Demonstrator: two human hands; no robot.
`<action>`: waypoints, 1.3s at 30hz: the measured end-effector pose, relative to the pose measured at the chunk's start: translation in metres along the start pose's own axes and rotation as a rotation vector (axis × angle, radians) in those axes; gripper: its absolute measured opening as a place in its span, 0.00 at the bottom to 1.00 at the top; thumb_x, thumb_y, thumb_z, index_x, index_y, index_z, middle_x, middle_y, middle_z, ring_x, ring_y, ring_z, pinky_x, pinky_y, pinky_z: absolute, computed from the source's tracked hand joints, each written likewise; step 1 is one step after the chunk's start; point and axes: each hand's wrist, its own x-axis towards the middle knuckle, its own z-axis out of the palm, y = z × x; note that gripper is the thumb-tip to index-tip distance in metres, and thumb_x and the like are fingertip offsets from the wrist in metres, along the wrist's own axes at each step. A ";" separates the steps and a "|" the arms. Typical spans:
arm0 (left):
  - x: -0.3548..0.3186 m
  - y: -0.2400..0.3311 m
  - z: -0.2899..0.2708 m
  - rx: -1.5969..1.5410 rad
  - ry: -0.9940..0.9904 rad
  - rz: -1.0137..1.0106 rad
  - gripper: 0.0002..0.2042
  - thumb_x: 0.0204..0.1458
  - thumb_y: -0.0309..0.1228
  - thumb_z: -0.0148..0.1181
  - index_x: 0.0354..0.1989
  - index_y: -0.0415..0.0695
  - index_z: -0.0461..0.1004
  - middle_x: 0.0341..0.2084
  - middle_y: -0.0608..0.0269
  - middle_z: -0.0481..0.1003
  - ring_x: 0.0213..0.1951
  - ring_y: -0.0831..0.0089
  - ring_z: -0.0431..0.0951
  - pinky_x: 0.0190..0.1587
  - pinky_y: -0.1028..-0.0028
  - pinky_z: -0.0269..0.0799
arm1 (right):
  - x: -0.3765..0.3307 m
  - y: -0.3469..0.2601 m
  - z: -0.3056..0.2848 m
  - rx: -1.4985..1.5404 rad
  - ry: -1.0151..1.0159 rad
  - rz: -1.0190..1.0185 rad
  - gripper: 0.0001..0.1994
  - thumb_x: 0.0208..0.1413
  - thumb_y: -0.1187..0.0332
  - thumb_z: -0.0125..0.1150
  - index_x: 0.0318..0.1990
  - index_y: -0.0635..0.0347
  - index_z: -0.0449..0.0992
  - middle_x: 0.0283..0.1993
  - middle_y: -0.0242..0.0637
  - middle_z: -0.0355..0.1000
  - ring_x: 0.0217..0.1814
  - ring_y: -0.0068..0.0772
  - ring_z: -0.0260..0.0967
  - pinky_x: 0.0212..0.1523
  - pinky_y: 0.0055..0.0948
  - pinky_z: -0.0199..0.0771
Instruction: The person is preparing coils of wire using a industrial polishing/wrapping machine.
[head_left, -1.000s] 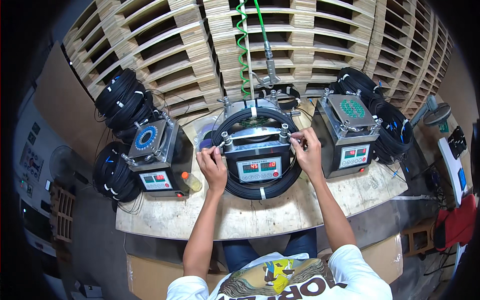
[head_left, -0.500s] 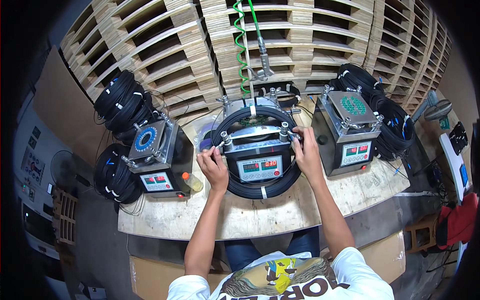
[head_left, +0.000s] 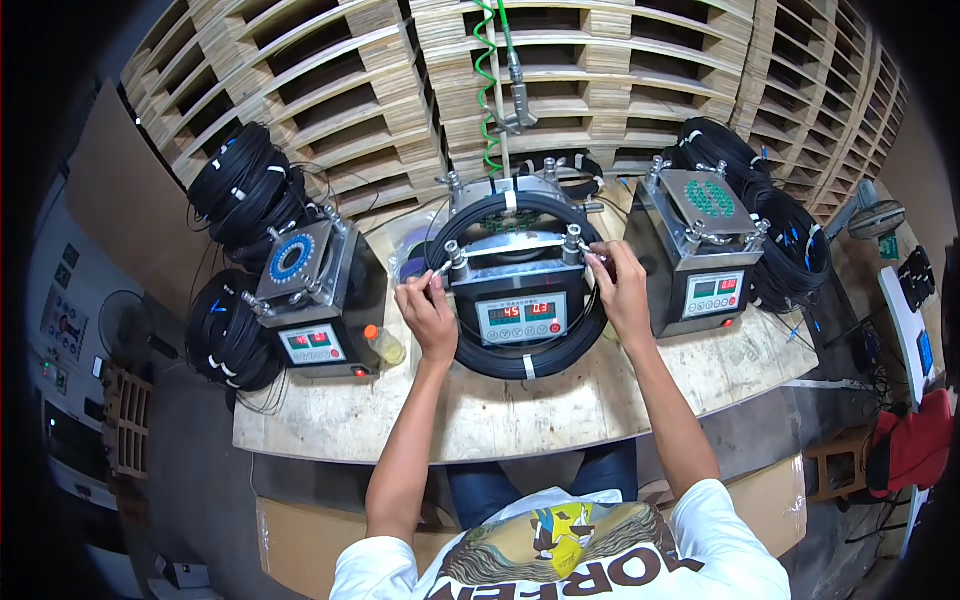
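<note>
A black box-shaped machine [head_left: 468, 300] with a lit display panel [head_left: 522, 318] stands on the table in front of me. A black cable coil [head_left: 545, 366], bound with white ties, circles its front. My left hand [head_left: 427, 312] is closed at the machine's left front corner, its fingertips pinching a small metal clamp lever [head_left: 443, 268] beside a knurled post. At the opposite front corner, my right hand [head_left: 622, 290] pinches the matching lever [head_left: 590, 256] between thumb and fingers. The bar between the two posts partly hides the machine's top plate.
Similar machines stand left [head_left: 318, 290] and right [head_left: 700, 250], with black cable coils [head_left: 232, 340] stacked beside them. A small bottle with an orange cap [head_left: 383, 344] is near my left hand. Behind, an air gun [head_left: 520, 105] hangs before wooden pallets [head_left: 360, 100]. The plywood table [head_left: 330, 425] has a curved-looking front edge.
The view has shifted slightly. Both hands stay at the front levers with small finger movements, and the digits on the middle machine's display have changed.
</note>
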 end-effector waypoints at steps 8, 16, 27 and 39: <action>0.006 -0.003 -0.004 0.090 0.031 0.035 0.10 0.58 0.32 0.60 0.42 0.40 0.74 0.41 0.51 0.67 0.46 0.54 0.65 0.53 0.57 0.59 | -0.056 -0.008 0.053 -0.506 -0.198 -0.330 0.16 0.49 0.71 0.66 0.46 0.54 0.71 0.40 0.40 0.63 0.45 0.42 0.64 0.43 0.38 0.60; 0.003 0.001 -0.004 0.048 0.015 0.019 0.13 0.50 0.27 0.64 0.44 0.40 0.71 0.42 0.51 0.67 0.47 0.53 0.65 0.54 0.56 0.59 | -0.060 0.001 0.061 -0.683 -0.241 -0.285 0.14 0.50 0.70 0.63 0.43 0.57 0.68 0.40 0.42 0.63 0.46 0.43 0.62 0.43 0.40 0.60; -0.003 0.001 -0.003 0.018 0.022 -0.017 0.15 0.48 0.24 0.63 0.45 0.39 0.71 0.43 0.50 0.67 0.49 0.52 0.66 0.56 0.54 0.59 | -0.064 0.001 0.070 -0.798 -0.294 -0.350 0.14 0.47 0.78 0.56 0.44 0.62 0.68 0.40 0.45 0.62 0.45 0.44 0.62 0.43 0.41 0.59; -0.025 0.016 -0.024 -0.228 -0.088 -0.370 0.35 0.52 0.27 0.64 0.69 0.43 0.57 0.54 0.51 0.64 0.59 0.55 0.63 0.65 0.61 0.56 | -0.058 0.002 0.035 -0.158 0.326 -0.175 0.12 0.50 0.79 0.58 0.43 0.64 0.71 0.44 0.47 0.64 0.48 0.46 0.65 0.49 0.39 0.66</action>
